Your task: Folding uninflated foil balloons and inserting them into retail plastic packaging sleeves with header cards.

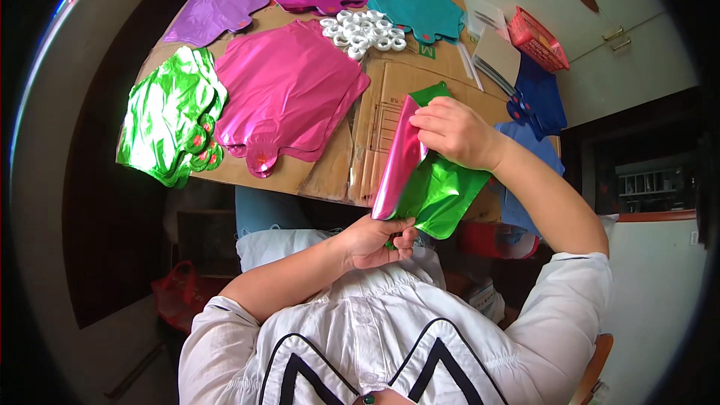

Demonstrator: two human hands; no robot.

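Pink foil (391, 182) and green foil (444, 196) are pinched by left hand (373, 242) and right hand (455, 132); the pink's long side is pointed away, leaning right.

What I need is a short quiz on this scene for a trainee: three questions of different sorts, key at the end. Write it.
1. Multiple choice: what are the left hand and right hand both holding?
a) white rings
b) pink and green foil
c) a red basket

2. True or false: the purple foil stack lies to the right of the teal foil stack.

3. Short answer: which foil stack lies farthest left in the picture?

Key:
1. b
2. False; purple lies on the left, teal on the right.
3. The shiny green stack, beside the large pink stack.
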